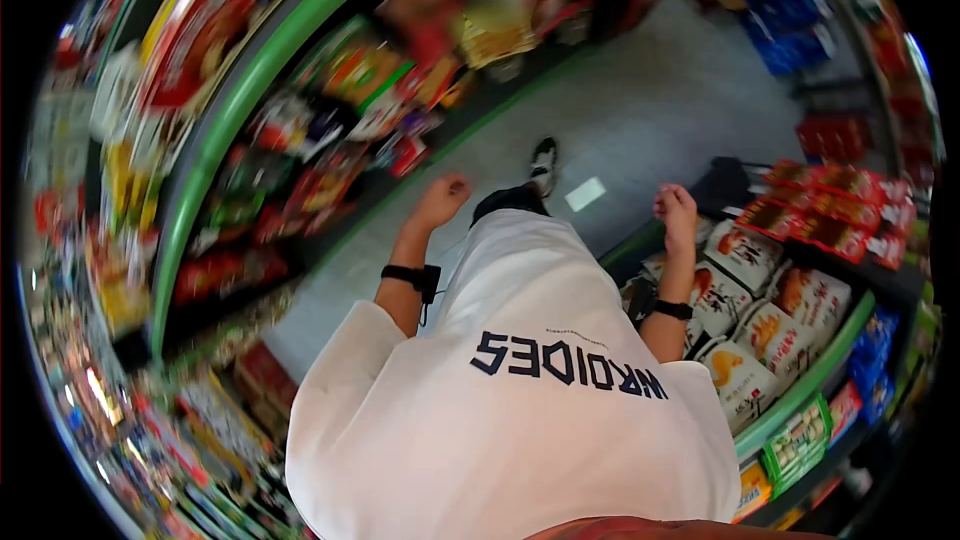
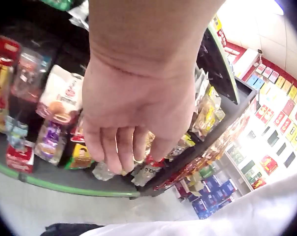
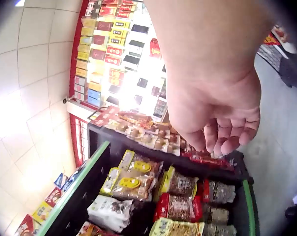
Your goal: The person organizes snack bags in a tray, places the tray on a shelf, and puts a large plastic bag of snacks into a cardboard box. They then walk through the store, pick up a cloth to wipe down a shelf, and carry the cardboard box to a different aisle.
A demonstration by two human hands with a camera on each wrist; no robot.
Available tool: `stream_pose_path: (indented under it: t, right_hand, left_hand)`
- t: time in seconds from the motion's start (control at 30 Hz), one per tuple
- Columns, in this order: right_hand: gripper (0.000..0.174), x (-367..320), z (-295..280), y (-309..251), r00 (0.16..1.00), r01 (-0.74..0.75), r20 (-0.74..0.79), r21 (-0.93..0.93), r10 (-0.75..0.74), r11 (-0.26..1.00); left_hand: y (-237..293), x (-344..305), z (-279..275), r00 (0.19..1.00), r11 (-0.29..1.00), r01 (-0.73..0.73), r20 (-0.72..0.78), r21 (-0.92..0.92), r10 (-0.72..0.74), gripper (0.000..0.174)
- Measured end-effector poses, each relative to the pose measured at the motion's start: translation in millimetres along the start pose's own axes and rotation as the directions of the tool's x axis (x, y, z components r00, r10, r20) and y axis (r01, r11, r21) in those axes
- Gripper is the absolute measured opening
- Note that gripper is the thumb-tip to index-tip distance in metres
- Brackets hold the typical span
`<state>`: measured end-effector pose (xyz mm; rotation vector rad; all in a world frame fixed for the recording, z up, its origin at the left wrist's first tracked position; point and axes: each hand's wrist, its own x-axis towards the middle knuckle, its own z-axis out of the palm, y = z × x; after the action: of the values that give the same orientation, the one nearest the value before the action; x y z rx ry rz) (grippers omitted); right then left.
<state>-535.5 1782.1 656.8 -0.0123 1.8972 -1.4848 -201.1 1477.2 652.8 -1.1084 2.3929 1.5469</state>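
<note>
My left hand (image 1: 441, 202) hangs at waist height beside a snack shelf, its fingers loosely curled and holding nothing. In the left wrist view the same hand (image 2: 138, 118) points downward, overlapping snack bags such as a white pouch (image 2: 61, 93) and a purple-labelled packet (image 2: 51, 141). On the other side, my right hand (image 1: 677, 212) hangs near a bin of white snack packs (image 1: 742, 255). Its fingers curl inward around nothing, as the right wrist view of the hand (image 3: 217, 110) shows. Below it in that view lie red-and-brown bags (image 3: 178, 206) in a black bin.
A grey floor aisle (image 1: 640, 90) runs between the shelves. The left shelf has a green edge (image 1: 215, 130); the right bin has a green rim (image 1: 815, 375). Red packs (image 1: 830, 205) are stacked beyond the bin. Blue packages (image 1: 785, 20) stand farther along. A lit wall display (image 3: 116, 54) rises behind.
</note>
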Motion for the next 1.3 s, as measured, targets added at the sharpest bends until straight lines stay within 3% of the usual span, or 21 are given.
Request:
stream_pose_path:
  t: [0.07,0.23,0.4,0.47,0.5,0.53,0.57,0.6,0.63,0.7,0.73,0.77,0.83,0.87,0.93,1.07,1.13,1.17,1.3]
  right_hand:
    - [0.011,12.7,-21.4,-29.1,0.996,-0.009,-0.088,0.035,0.012,0.999]
    - [0.012,61.1,-57.2,-90.3,0.981,0.06,-0.187,0.054,-0.049,0.997]
    - [0.012,115.9,-78.8,-122.8,0.981,0.079,-0.184,0.097,-0.061,0.992]
    - [0.012,144.1,-85.1,-132.7,0.986,0.077,-0.154,0.101,-0.061,0.992]
    - [0.012,160.8,-91.1,-133.0,0.99,0.08,-0.128,0.128,-0.063,0.989]
    - [0.012,178.5,-97.7,-136.8,0.993,0.084,-0.099,0.153,-0.069,0.985]
    - [0.011,194.2,-104.1,-144.4,0.995,0.07,-0.081,0.183,-0.056,0.981]
    - [0.011,210.5,-112.8,-151.4,0.997,0.069,-0.057,0.186,-0.059,0.98]
    - [0.01,227.3,-122.4,-158.3,0.997,0.076,-0.045,0.186,-0.069,0.98]
    - [0.01,265.9,-147.2,-173.4,0.996,0.087,-0.004,0.182,-0.087,0.979]
    - [0.01,283.9,-161.5,-181.4,0.994,0.105,0.022,0.166,-0.11,0.98]
    - [0.01,295.8,-172.4,-186.0,0.991,0.119,0.04,0.158,-0.127,0.98]
    - [0.01,319.9,-193.9,-204.2,0.992,0.112,0.036,0.182,-0.12,0.977]
    - [0.01,331.9,-205.0,-216.7,0.994,0.104,0.021,0.189,-0.11,0.976]
    - [0.01,351.6,-224.4,-233.1,0.991,0.125,0.022,0.197,-0.131,0.972]
    - [0.011,390.4,-255.3,-247.6,0.994,0.098,0.024,0.203,-0.105,0.974]
    - [0.011,416.9,-270.7,-253.9,0.994,0.089,0.04,0.215,-0.1,0.973]
    - [0.011,426.9,-276.1,-255.1,0.996,0.071,0.04,0.216,-0.081,0.974]
    - [0.012,463.5,-286.2,-262.6,0.997,0.057,0.039,0.22,-0.067,0.974]
  left_hand:
    - [19.7,51.3,12.8,1.0,0.996,-0.005,0.008,-0.091,0.006,0.027]
    - [109.0,151.8,18.3,0.99,0.994,-0.077,0.111,-0.079,0.086,0.027]
    - [182.5,222.3,19.3,0.987,0.998,-0.063,0.147,-0.027,0.066,0.031]
    - [206.8,244.6,19.2,0.997,0.997,-0.067,0.035,-0.037,0.068,0.038]
    - [215.6,260.3,17.3,0.998,0.997,-0.052,0.044,-0.054,0.054,0.049]
    - [219.5,279.6,18.1,0.998,0.998,-0.05,0.026,-0.049,0.051,0.049]
    - [221.2,297.5,20.8,0.969,0.978,-0.208,-0.136,0.013,0.208,0.052]
    - [222.1,313.1,21.7,0.89,0.933,-0.344,-0.281,0.102,0.359,0.056]
    - [235.5,324.9,17.4,0.887,0.936,-0.332,-0.3,0.113,0.351,0.056]
    - [280.4,337.6,10.4,0.756,0.874,-0.31,-0.46,0.373,0.465,0.064]
    - [303.0,333.5,14.8,0.753,0.879,-0.288,-0.478,0.38,0.453,0.064]
    - [327.6,327.5,18.3,0.802,0.938,-0.26,-0.489,0.23,0.342,0.065]
    - [337.3,345.7,21.4,0.813,0.92,-0.146,-0.486,0.364,0.322,0.065]
    - [346.8,353.3,21.1,0.807,0.913,-0.157,-0.484,0.376,0.338,0.065]
    - [356.1,354.4,31.4,0.812,0.99,-0.073,-0.569,0.119,0.129,0.064]
    - [358.0,372.2,32.1,0.797,0.994,-0.073,-0.594,0.077,0.105,0.064]
    - [379.0,377.0,40.3,0.797,0.992,0.126,-0.598,0.028,-0.084,0.062]
    - [351.3,390.5,43.2,0.695,0.974,0.063,-0.71,0.218,0.114,0.064]
    - [306.2,416.0,53.4,0.665,0.988,0.073,-0.745,0.139,0.055,0.057]
